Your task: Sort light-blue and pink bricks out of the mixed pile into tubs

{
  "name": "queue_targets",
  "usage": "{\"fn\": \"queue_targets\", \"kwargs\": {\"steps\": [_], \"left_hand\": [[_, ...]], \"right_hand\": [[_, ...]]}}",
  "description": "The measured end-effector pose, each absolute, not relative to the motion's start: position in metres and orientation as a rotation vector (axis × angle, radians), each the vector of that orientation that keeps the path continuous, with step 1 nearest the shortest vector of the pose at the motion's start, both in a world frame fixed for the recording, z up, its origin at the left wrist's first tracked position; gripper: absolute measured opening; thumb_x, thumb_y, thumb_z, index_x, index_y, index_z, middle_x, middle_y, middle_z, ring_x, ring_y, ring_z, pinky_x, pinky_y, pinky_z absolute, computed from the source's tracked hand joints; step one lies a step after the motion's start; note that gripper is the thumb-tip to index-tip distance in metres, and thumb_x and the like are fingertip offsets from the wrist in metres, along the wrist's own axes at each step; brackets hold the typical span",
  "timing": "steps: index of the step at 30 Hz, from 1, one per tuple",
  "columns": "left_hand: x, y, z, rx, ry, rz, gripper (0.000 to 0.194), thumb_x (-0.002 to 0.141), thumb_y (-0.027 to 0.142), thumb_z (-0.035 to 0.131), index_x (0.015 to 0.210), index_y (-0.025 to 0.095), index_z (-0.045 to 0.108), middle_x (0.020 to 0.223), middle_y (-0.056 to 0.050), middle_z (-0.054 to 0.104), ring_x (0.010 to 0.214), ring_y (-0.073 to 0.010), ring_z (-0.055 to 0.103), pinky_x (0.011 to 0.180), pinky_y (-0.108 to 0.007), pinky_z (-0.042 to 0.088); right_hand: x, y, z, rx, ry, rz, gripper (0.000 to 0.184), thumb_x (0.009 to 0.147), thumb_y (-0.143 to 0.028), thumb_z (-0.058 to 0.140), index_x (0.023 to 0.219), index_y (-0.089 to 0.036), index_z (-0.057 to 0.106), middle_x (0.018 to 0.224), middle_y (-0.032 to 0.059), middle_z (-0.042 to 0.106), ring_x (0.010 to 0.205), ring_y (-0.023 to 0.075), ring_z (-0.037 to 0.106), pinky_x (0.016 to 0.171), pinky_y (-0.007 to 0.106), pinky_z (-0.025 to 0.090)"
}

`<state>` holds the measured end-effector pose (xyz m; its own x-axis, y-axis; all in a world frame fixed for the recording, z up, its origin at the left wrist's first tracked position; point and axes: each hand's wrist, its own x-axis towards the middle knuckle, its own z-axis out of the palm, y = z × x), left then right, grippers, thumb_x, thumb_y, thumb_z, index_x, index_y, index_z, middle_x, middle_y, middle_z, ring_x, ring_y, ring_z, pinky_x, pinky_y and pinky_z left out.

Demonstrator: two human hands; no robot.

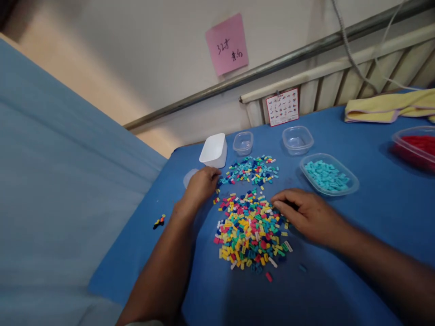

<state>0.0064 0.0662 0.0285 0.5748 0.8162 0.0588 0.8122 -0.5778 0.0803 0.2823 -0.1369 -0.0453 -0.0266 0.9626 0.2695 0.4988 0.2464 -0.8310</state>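
Multicoloured bricks (249,231) lie heaped; left hand (203,182), right hand (307,213) alongside.

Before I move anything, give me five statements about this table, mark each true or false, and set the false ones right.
1. The left hand is nearer the white box than the right hand is. True.
2. The big pile is all one colour. False: it mixes yellow, pink, green, blue and other colours.
3. The pink note has handwriting on it. True.
4. The yellow cloth lies beside the left hand. False: it lies at the far right, beyond the right hand.
5. The clear tub nearest the right hand holds turquoise pieces. True.
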Motion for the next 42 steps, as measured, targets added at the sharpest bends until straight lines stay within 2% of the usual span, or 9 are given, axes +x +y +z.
{"fn": "queue_targets", "kwargs": {"steps": [8,14,17,23,27,30,35,40,42], "left_hand": [[0.005,0.054,0.009,2.735,1.35,0.168,0.031,0.102,0.019,0.055,0.125,0.02,0.077,0.127,-0.011,0.077,0.12,-0.0277,0.071,0.107,-0.038,0.055],[0.003,0.046,0.005,2.59,1.204,0.234,0.042,0.098,0.009,0.056,0.133,0.018,0.076,0.13,-0.01,0.077,0.121,-0.0266,0.072,0.11,-0.038,0.056],[0.001,0.044,0.007,2.517,1.151,0.282,0.043,0.095,0.008,0.056,0.132,0.018,0.076,0.13,-0.009,0.077,0.117,-0.0242,0.073,0.107,-0.037,0.058],[0.002,0.051,-0.005,2.665,0.959,0.411,0.039,0.098,0.005,0.05,0.124,0.016,0.078,0.133,-0.012,0.076,0.127,-0.0256,0.069,0.116,-0.044,0.054],[-0.001,0.054,-0.005,2.646,0.974,0.438,0.034,0.099,0.006,0.053,0.118,0.018,0.079,0.123,-0.009,0.078,0.118,-0.0227,0.072,0.11,-0.04,0.056],[-0.008,0.054,0.003,2.647,1.085,0.482,0.034,0.097,0.007,0.056,0.122,0.016,0.077,0.122,-0.011,0.077,0.117,-0.0237,0.071,0.108,-0.039,0.056],[-0.016,0.046,0.012,2.598,1.183,0.198,0.026,0.097,0.015,0.06,0.114,0.017,0.079,0.116,-0.009,0.078,0.106,-0.0253,0.073,0.095,-0.038,0.057],[-0.019,0.041,0.019,2.4,1.158,0.195,0.026,0.098,0.018,0.058,0.116,0.018,0.077,0.104,-0.005,0.08,0.085,-0.0186,0.072,0.078,-0.031,0.054],[-0.02,0.041,0.021,2.367,1.176,0.261,0.025,0.099,0.02,0.057,0.114,0.017,0.076,0.104,-0.004,0.08,0.085,-0.0183,0.072,0.077,-0.03,0.054]], "right_hand": [[0.284,-0.142,-0.054,-1.431,-1.654,0.67,0.029,0.109,-0.044,0.057,0.114,-0.028,0.08,0.109,0.005,0.082,0.097,0.025,0.077,0.084,0.038,0.06],[0.288,-0.145,-0.055,-1.447,-1.665,0.71,0.03,0.11,-0.049,0.057,0.116,-0.03,0.079,0.11,0.0036,0.081,0.098,0.0243,0.076,0.086,0.039,0.059],[0.289,-0.145,-0.057,-1.454,-1.667,0.719,0.03,0.11,-0.05,0.057,0.12,-0.031,0.078,0.11,0.0027,0.08,0.098,0.024,0.075,0.086,0.039,0.059],[0.288,-0.146,-0.057,-1.465,-1.657,0.729,0.031,0.11,-0.05,0.057,0.121,-0.03,0.078,0.11,0.0031,0.08,0.099,0.0247,0.075,0.086,0.039,0.058],[0.287,-0.146,-0.056,-1.461,-1.664,0.734,0.031,0.11,-0.05,0.057,0.12,-0.03,0.078,0.108,0.0026,0.08,0.096,0.0235,0.075,0.083,0.038,0.058],[0.288,-0.146,-0.058,-1.463,-1.674,0.717,0.03,0.11,-0.05,0.057,0.119,-0.031,0.078,0.108,0.0018,0.081,0.096,0.0234,0.076,0.084,0.038,0.058],[0.29,-0.146,-0.063,-1.468,-1.684,0.716,0.029,0.109,-0.05,0.058,0.121,-0.032,0.078,0.112,0.0011,0.081,0.1,0.0242,0.076,0.087,0.038,0.058],[0.29,-0.147,-0.061,-1.467,-1.676,0.698,0.03,0.109,-0.051,0.058,0.12,-0.031,0.079,0.109,0.002,0.081,0.097,0.024,0.076,0.084,0.037,0.059],[0.289,-0.147,-0.06,-1.462,-1.679,0.697,0.03,0.109,-0.051,0.058,0.119,-0.031,0.079,0.109,0.0023,0.081,0.096,0.0241,0.076,0.083,0.037,0.059]]}}
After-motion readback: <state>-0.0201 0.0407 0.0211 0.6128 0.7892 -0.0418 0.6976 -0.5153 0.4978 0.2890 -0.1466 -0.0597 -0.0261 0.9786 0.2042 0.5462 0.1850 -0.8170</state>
